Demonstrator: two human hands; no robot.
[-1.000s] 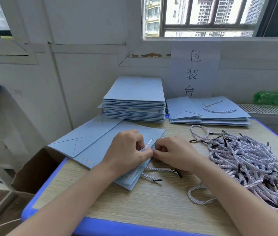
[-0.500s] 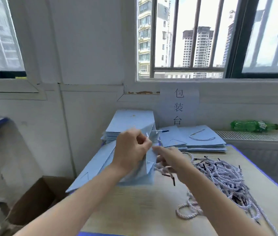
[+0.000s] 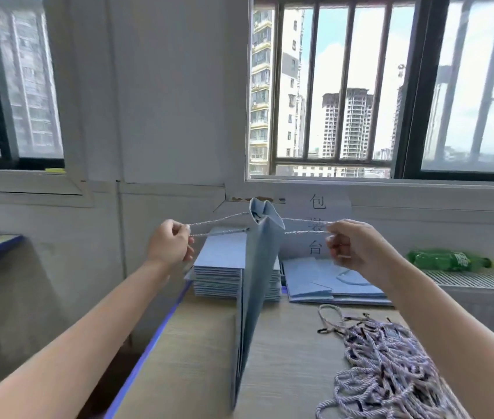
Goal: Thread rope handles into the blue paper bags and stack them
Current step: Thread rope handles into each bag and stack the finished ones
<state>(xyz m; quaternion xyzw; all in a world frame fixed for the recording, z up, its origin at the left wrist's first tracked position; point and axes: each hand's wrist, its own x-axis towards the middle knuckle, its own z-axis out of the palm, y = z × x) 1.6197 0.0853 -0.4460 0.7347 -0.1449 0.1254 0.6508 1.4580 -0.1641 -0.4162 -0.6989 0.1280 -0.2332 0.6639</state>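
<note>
A folded blue paper bag (image 3: 254, 285) hangs edge-on above the table, held up by its two rope handles. My left hand (image 3: 170, 244) is shut on the left rope handle (image 3: 218, 223), pulling it taut to the left. My right hand (image 3: 349, 248) is shut on the right rope handle (image 3: 304, 226), pulling it taut to the right. Behind the bag stands a tall stack of flat blue bags (image 3: 220, 267). A lower stack of bags with handles (image 3: 324, 287) lies to its right. A pile of loose white-and-purple rope handles (image 3: 387, 364) covers the table's right side.
The wooden table (image 3: 197, 358) has a blue edge on its left. A green plastic bottle (image 3: 448, 260) lies on the radiator ledge at the right. A paper sign (image 3: 318, 225) hangs on the wall under the barred window. A brown box sits on the floor at the left.
The bag has been lifted off the table and now hangs edge-on. My hands have moved apart and upward, each pulling a rope handle tight. The camera has tilted up.
</note>
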